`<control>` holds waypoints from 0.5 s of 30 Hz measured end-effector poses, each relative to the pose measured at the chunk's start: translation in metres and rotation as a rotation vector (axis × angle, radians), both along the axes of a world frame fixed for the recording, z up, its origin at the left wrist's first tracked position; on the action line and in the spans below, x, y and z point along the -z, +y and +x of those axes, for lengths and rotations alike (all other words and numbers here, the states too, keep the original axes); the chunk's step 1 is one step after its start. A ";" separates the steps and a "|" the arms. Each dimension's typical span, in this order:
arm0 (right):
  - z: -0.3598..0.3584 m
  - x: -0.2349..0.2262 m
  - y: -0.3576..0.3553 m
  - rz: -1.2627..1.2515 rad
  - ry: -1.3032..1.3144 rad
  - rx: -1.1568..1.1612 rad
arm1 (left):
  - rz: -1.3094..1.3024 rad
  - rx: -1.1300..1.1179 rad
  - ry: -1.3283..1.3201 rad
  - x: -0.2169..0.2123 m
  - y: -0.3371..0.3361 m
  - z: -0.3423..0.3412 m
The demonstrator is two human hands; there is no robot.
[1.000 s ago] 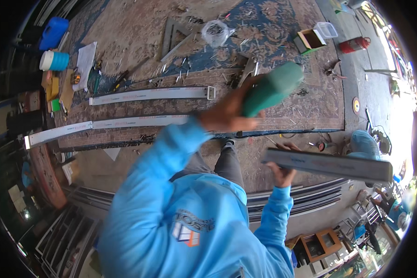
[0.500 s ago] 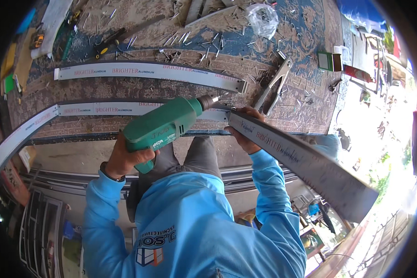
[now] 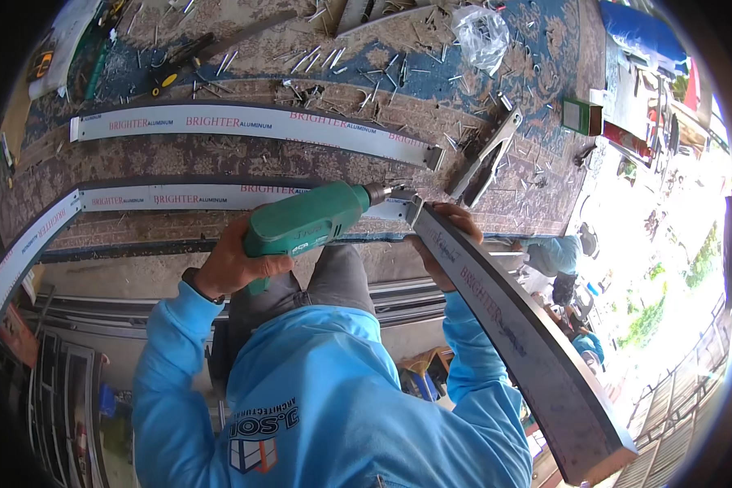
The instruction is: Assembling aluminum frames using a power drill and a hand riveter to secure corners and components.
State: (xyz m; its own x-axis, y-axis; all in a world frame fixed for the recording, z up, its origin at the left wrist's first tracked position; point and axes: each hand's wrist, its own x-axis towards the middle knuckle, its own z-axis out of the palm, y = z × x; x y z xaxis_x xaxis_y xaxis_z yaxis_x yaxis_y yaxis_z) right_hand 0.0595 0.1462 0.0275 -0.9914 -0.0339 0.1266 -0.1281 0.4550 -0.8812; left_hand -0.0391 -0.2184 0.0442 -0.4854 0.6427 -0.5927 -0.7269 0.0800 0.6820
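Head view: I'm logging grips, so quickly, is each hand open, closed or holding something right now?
Left hand: closed, holding the green drill.
Right hand: closed, holding the long metal profile near one end.

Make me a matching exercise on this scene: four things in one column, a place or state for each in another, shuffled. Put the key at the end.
Things
1. Green drill
2. Long bar slanting to the lower right
3. Plastic bag
4. Green box

Places and states
A. Clear and crumpled
B. Held by the right hand
C. Near the right edge of the patterned cover
D. Held by the left hand

Pairs: 1-D, 2-B, 3-A, 4-C
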 end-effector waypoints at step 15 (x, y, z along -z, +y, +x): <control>0.002 0.031 0.017 0.077 0.022 -0.129 | -0.030 -0.045 -0.052 0.020 -0.002 0.013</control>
